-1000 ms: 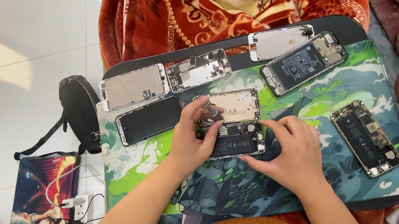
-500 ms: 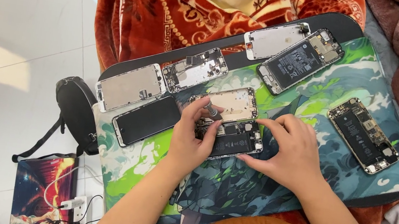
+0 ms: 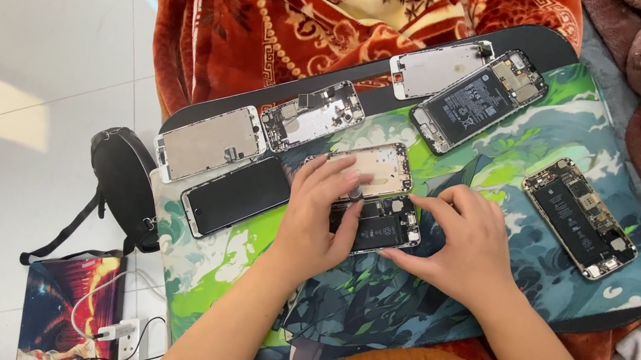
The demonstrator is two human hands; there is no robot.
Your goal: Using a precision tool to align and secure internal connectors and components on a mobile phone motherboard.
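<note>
Two hands work over a big green and blue picture mat [image 3: 569, 144] that covers the surface, with a red patterned blanket [image 3: 295, 20] bunched at the far side and white floor tiles [image 3: 17, 25] to the left. A black bag [image 3: 121, 177] with a strap lies on the floor just beside the mat's left edge.

Several opened phones lie spread across the mat. Far right sits an opened phone with a dark battery [image 3: 477, 102], a pale screen panel [image 3: 435, 67] touching its left side. Another opened phone [image 3: 580, 217] lies alone at the right, well apart from the hands. At the left lie a silver back plate [image 3: 209, 144], a bare phone frame [image 3: 314, 116] and a black screen [image 3: 236, 194], close together.

In the middle, the left hand [image 3: 313, 222] rests flat on a small opened phone [image 3: 382, 225], fingers spread, its fingertips reaching a silver plate [image 3: 375, 167] just beyond. The right hand [image 3: 466, 243] is loosely curled, its fingertips touching that phone's right end.
</note>
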